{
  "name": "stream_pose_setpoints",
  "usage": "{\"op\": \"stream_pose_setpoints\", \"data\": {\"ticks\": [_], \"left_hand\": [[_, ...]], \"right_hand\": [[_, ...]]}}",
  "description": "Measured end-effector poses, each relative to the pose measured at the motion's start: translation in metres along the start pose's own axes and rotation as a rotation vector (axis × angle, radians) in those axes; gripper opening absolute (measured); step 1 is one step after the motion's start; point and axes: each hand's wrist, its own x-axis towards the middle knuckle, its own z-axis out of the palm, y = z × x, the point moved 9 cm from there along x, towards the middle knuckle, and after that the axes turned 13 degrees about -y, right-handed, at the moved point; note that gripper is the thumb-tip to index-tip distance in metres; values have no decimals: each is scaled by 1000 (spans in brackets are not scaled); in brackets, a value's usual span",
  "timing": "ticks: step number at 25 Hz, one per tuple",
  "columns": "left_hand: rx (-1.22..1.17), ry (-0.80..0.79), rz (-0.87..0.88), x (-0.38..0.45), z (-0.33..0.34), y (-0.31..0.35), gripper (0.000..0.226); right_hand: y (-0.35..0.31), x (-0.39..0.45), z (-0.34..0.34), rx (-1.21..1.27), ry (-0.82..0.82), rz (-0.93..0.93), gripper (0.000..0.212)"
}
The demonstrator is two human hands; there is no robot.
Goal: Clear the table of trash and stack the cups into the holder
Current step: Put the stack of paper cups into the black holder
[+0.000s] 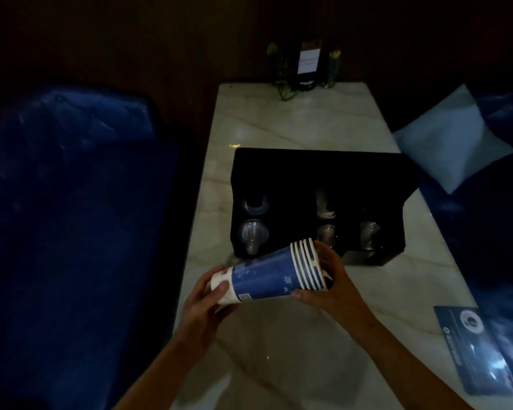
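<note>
The black holder (320,173) interior is too dark; the leaflet (483,347) print is unreadable.

1. We see a nested stack of blue paper cups (274,275) with white rims and base.
2. Behind it stands a black box-shaped cup holder (320,173).
3. Under it lies a pale veined marble table (279,122).
4. Right of it we see a blue printed card (480,347).

both forearms reach forward; left hand (211,294) and right hand (329,279) grip, fingers curled.
</note>
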Motion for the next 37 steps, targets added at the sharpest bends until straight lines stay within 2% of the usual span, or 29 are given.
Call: {"op": "stream_pose_setpoints", "data": {"ticks": [2,5,8,10,12,14,16,19,22,25,29,37], "left_hand": [[50,47,80,15,0,50,71],[99,59,231,37,5,133,58],[241,65,354,57,11,207,45],[323,86,431,70,15,251,38],[369,107,482,85,16,286,33],[409,136,500,102,17,311,32],[490,154,507,117,21,328,35],[675,153,515,139,35,342,39],[842,160,498,159,50,347,42],[1125,142,468,178,69,343,47],[1406,32,497,199,100,328,52],[1747,-211,299,232,119,260,61]], "right_hand": [[-24,19,-2,-17,-74,-44,96],[-67,53,-17,-38,-204,-61,92],[-107,98,-54,-238,-250,-81,79],[-127,134,-85,-470,-140,-117,58],[-139,169,-113,-832,107,-151,45],[-130,198,-122,-1110,223,-78,54],[-107,222,-120,-1228,197,30,65],[-80,239,-114,-1232,144,98,71],[-71,240,-111,-1242,164,73,72],[-69,239,-112,-1266,174,71,72],[-70,240,-111,-1280,169,80,71],[-68,244,-114,-1267,198,78,64]]}}
